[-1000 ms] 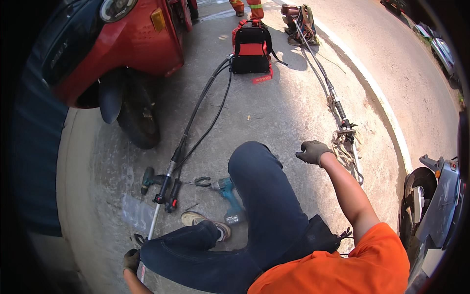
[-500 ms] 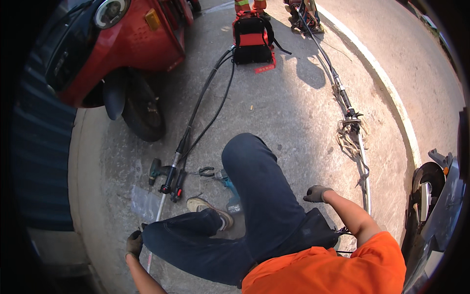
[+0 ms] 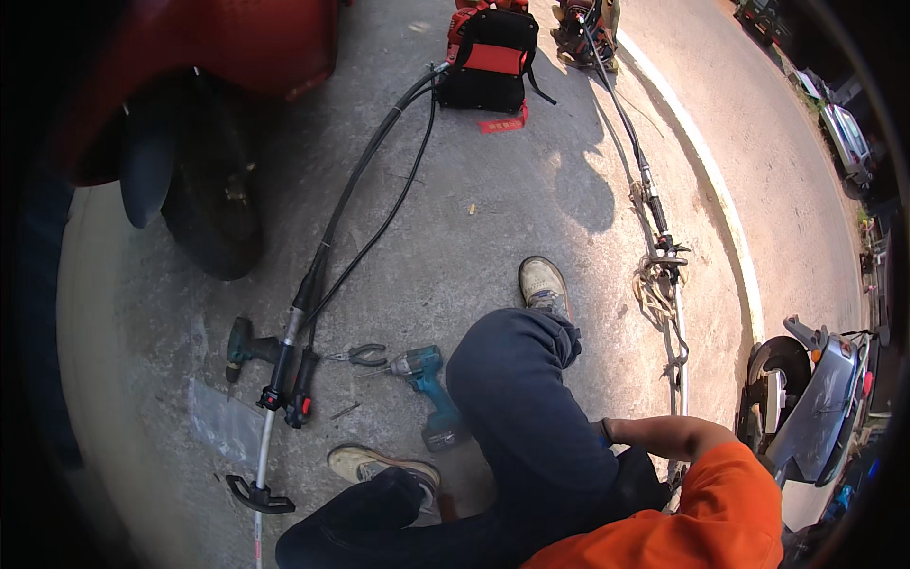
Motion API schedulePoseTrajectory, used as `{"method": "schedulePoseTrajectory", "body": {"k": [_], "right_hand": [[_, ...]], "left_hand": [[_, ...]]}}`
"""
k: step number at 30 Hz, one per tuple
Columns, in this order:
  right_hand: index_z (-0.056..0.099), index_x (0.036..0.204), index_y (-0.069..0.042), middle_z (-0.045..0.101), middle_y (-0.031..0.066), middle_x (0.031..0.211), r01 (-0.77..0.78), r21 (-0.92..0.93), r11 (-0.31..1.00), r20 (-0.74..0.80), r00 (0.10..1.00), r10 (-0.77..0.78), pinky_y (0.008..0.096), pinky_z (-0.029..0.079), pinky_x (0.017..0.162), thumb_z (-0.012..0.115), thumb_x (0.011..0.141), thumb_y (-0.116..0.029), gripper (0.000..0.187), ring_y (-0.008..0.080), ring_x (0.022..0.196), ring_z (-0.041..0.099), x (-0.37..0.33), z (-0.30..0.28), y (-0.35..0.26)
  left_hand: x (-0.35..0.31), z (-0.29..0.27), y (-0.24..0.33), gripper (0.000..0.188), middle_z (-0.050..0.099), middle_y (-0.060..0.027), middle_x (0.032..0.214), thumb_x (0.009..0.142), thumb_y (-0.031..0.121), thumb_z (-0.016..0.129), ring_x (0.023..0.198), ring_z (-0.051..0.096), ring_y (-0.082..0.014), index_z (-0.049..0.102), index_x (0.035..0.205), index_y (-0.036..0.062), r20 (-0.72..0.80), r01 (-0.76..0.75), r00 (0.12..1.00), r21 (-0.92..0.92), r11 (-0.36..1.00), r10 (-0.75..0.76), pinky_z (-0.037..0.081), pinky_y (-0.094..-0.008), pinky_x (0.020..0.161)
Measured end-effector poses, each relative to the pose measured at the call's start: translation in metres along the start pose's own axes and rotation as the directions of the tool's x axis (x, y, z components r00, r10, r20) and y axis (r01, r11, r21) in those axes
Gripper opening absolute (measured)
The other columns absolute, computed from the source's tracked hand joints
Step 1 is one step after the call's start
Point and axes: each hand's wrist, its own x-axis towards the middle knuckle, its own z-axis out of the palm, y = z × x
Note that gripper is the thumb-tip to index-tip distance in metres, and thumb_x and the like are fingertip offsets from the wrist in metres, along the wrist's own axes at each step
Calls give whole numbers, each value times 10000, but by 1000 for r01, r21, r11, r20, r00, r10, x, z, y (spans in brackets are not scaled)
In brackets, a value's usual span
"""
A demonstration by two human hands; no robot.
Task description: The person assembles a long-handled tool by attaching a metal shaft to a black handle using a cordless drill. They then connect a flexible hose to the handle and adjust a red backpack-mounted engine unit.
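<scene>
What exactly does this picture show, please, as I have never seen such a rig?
There is no robot: this is a person, seen from a wide fisheye camera worn on the head and looking down, so straight edges bend. The left hand is out of view. The right hand is mostly hidden by the bent leg, so I cannot tell whether it holds anything. On the ground lie a long pole tool, a teal drill, a dark green drill, pliers and clear plastic.

Road (image 3: 768, 218) sunlit, red vehicle (image 3: 227, 47) dim, edges curved, corners black
</scene>
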Motion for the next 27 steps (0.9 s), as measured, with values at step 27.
{"method": "schedulePoseTrajectory", "body": {"k": [27], "right_hand": [[657,1457,-87,745,84,1246,-429,456,780,67,890,451,362,613,841,677,1042,-386,512,195,1015,745,-57,-217,64]], "left_hand": [[-225,128,68,464,772,-176,1274,1026,331,673,1153,730,-325,719,1317,-28,-183,-22,981,243,970,69,557,-414,1021]]}}
